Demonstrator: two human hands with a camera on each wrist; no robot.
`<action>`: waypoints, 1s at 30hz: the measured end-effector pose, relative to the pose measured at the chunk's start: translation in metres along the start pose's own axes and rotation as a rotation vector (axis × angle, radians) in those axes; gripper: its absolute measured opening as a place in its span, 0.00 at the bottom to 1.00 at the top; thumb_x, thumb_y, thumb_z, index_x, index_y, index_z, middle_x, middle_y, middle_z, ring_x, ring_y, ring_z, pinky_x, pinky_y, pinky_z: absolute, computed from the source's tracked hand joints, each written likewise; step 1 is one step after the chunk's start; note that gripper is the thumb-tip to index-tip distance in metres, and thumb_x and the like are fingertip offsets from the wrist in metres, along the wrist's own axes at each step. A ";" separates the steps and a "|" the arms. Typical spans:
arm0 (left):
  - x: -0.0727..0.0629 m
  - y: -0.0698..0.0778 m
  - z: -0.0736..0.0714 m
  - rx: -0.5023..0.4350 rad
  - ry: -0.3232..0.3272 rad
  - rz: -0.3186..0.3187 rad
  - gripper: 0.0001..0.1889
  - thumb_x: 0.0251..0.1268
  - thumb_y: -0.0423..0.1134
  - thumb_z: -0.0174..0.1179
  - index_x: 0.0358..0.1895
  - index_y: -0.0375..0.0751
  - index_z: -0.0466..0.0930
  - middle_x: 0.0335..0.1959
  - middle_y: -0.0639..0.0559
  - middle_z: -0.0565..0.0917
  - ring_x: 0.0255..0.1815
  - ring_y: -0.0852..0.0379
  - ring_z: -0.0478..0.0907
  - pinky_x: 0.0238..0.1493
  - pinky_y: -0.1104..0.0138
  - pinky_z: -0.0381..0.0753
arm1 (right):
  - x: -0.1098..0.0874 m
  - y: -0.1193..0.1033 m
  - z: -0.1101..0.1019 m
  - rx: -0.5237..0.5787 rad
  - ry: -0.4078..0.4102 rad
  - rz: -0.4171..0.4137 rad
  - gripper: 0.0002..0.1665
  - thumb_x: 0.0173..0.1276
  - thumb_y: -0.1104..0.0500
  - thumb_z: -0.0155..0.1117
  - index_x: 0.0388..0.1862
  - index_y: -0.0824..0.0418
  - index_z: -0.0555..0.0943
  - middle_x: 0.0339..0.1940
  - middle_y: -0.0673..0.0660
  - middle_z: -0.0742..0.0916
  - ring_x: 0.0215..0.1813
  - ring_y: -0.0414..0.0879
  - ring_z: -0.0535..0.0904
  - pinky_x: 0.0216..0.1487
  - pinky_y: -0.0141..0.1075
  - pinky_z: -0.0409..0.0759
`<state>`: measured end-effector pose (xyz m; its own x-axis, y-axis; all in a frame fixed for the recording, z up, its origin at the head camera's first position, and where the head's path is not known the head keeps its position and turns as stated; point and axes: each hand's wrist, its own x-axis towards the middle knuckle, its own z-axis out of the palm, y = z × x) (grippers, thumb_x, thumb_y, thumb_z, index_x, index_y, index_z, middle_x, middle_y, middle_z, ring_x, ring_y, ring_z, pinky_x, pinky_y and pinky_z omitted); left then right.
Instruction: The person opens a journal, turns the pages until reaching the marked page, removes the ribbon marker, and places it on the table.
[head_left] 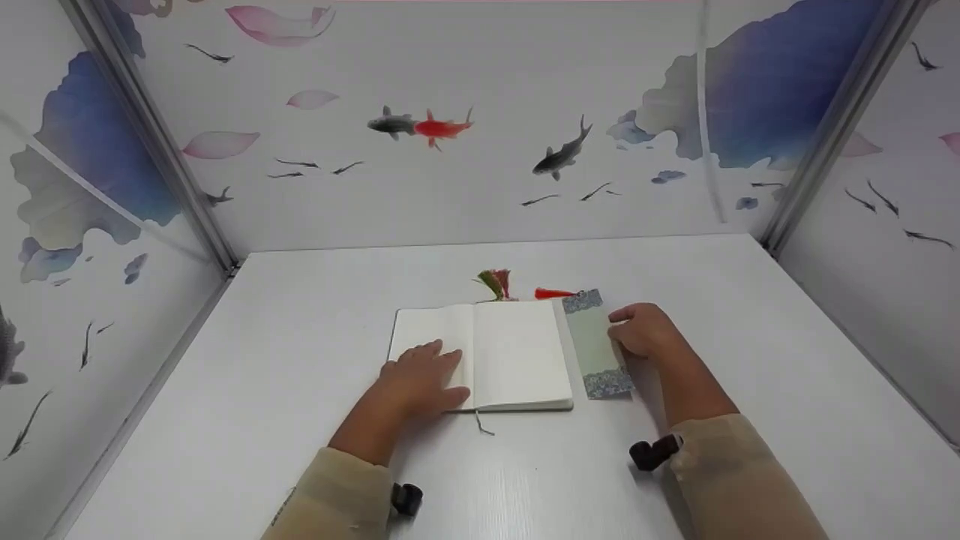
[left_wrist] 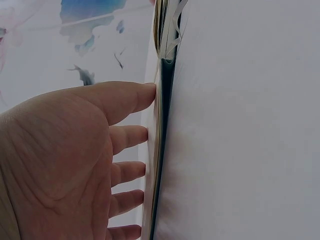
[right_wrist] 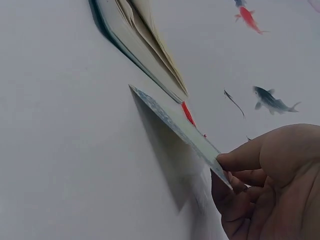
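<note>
An open notebook [head_left: 521,352] with blank cream pages and a dark teal cover lies on the white table. My left hand [head_left: 420,379] rests on its left page with the fingers spread; in the left wrist view the left hand [left_wrist: 65,160] has its fingertips on the page. My right hand [head_left: 641,330] pinches the right edge of a bookmark [head_left: 592,337], pale green with blue patterned ends. In the right wrist view the thumb and fingers of the right hand [right_wrist: 275,180] hold the bookmark [right_wrist: 175,127] tilted, its near edge raised off the table.
A red tassel [head_left: 555,293] extends from the bookmark's top. Green and dark red tassels [head_left: 495,283] stick out past the notebook's far edge. A ribbon [head_left: 484,424] hangs from its near edge. White printed panels [head_left: 480,187] border the table [head_left: 300,337] at the back and sides.
</note>
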<state>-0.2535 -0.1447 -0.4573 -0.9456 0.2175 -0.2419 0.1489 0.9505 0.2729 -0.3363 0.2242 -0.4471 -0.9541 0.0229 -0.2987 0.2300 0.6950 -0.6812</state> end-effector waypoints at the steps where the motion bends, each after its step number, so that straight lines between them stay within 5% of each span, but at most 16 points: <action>1: 0.000 0.000 0.000 -0.002 -0.001 -0.001 0.38 0.76 0.61 0.55 0.86 0.56 0.62 0.89 0.46 0.58 0.90 0.39 0.54 0.83 0.33 0.57 | 0.000 0.000 0.000 -0.011 0.000 -0.001 0.29 0.80 0.59 0.57 0.76 0.68 0.75 0.70 0.70 0.82 0.53 0.50 0.83 0.45 0.34 0.81; 6: 0.001 0.000 0.000 -0.007 -0.007 -0.002 0.39 0.77 0.62 0.55 0.86 0.56 0.61 0.89 0.46 0.57 0.90 0.39 0.52 0.84 0.33 0.56 | 0.000 0.000 0.001 -0.090 0.019 0.012 0.29 0.78 0.59 0.57 0.75 0.68 0.75 0.73 0.71 0.80 0.62 0.57 0.81 0.62 0.47 0.84; 11: 0.002 0.001 0.000 -0.003 -0.007 -0.005 0.39 0.77 0.62 0.56 0.86 0.56 0.61 0.89 0.46 0.58 0.90 0.39 0.53 0.84 0.32 0.56 | -0.001 -0.001 0.003 -0.140 0.039 0.024 0.31 0.78 0.58 0.57 0.76 0.65 0.73 0.78 0.71 0.76 0.71 0.64 0.76 0.76 0.61 0.75; 25: 0.002 0.000 -0.001 0.008 -0.011 0.002 0.39 0.77 0.62 0.54 0.86 0.56 0.60 0.89 0.45 0.57 0.90 0.39 0.52 0.82 0.31 0.57 | -0.017 -0.028 0.005 -0.103 0.048 -0.076 0.33 0.81 0.48 0.61 0.79 0.59 0.72 0.72 0.66 0.80 0.66 0.59 0.79 0.66 0.52 0.83; 30: 0.001 0.000 0.000 -0.008 -0.005 0.000 0.38 0.77 0.61 0.55 0.86 0.56 0.61 0.89 0.46 0.58 0.90 0.39 0.53 0.83 0.32 0.57 | -0.023 -0.034 0.011 -0.138 0.044 -0.166 0.37 0.78 0.45 0.66 0.80 0.56 0.71 0.74 0.63 0.81 0.69 0.60 0.79 0.68 0.55 0.83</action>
<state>-0.2541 -0.1448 -0.4578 -0.9442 0.2187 -0.2462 0.1466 0.9486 0.2804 -0.3199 0.1921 -0.4239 -0.9849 -0.0707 -0.1581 0.0433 0.7835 -0.6199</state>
